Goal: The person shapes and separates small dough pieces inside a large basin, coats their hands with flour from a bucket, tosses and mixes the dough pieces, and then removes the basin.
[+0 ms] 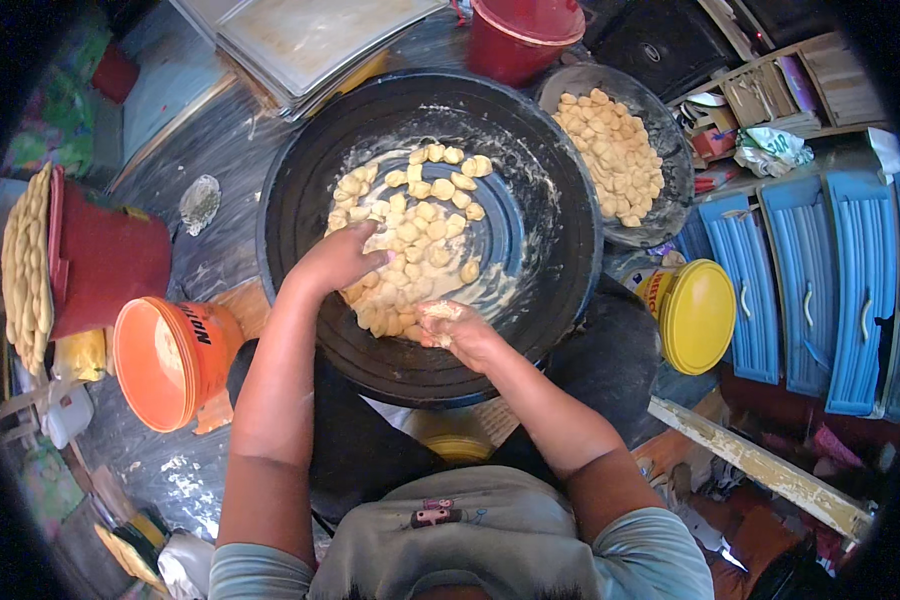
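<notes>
A wide black basin point(300, 160) sits between my knees, dusted inside with flour. Small pale dough pieces point(410, 235) lie heaped in its left half, with looser ones toward the far side. Over the left edge of the heap, my left hand point(342, 262) is open, thumb and fingers apart, its fingertips touching the dough pieces. My right hand point(460, 335) rests at the near edge of the heap, palm turned partly up and coated in flour. Its fingers look loosely spread against the dough; some of them are hard to make out.
Right of the basin, a dark bowl point(675, 190) holds more dough pieces. An orange bucket point(155, 365) and a red bucket point(110, 255) stand at left, a yellow-lidded bucket point(698, 318) at right. Stacked metal trays point(310, 45) and another red bucket point(525, 40) are beyond the basin.
</notes>
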`<state>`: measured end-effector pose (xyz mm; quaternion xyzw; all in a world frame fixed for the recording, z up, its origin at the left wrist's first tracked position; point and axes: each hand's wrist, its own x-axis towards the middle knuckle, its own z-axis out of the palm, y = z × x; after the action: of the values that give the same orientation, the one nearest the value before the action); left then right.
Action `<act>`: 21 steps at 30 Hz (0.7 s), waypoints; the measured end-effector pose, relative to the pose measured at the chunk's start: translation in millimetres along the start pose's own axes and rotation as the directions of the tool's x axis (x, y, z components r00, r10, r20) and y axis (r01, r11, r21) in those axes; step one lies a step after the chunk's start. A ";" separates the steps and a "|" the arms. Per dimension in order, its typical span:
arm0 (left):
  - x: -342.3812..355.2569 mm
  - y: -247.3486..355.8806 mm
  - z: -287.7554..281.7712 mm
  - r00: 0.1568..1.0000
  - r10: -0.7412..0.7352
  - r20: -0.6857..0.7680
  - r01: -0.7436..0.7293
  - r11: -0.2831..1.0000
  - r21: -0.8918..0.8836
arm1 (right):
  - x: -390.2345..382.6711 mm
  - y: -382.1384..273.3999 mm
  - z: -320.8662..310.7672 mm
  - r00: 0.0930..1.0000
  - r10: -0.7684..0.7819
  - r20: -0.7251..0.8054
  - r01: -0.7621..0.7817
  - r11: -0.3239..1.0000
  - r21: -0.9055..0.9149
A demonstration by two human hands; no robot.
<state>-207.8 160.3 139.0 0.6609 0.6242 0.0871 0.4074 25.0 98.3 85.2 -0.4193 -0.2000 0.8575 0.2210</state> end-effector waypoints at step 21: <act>-4.2 4.9 -8.1 0.999 0.034 -0.037 -0.034 0.999 -0.019 | 3.2 10.3 -5.0 0.994 0.034 -0.106 -0.065 0.949 -0.307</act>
<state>-210.0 160.5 149.0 0.6656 0.6193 0.1121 0.4010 25.2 92.3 74.9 -0.4957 -0.3104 0.7989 0.1406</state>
